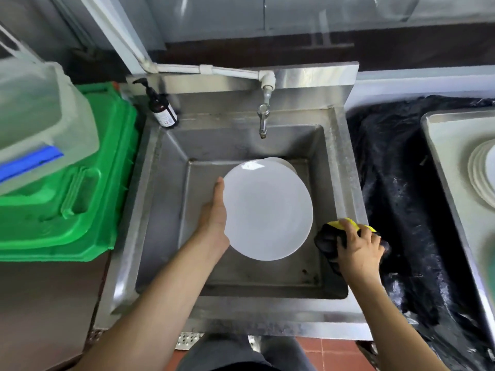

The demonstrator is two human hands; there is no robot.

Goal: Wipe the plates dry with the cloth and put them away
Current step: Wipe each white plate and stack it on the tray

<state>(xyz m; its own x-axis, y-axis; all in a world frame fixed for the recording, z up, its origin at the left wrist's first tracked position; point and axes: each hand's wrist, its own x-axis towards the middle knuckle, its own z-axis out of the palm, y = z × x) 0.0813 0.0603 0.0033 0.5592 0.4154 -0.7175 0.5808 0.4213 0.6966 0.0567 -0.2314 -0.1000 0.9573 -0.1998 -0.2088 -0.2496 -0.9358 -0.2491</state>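
Observation:
My left hand (215,212) holds a white plate (267,210) by its left rim, above the steel sink (166,210). A second white plate (288,163) peeks out behind it, low in the basin. My right hand (357,249) grips a black and yellow cloth (329,239) at the sink's right rim, just apart from the held plate. A stack of white plates (482,180) rests on a steel tray (450,135) at the far right.
A tap (263,117) hangs over the back of the basin. A brown pump bottle (162,109) stands at the sink's back left corner. A green crate (80,183) with a clear tub (40,124) sits left. Black plastic sheeting (396,183) covers the right counter.

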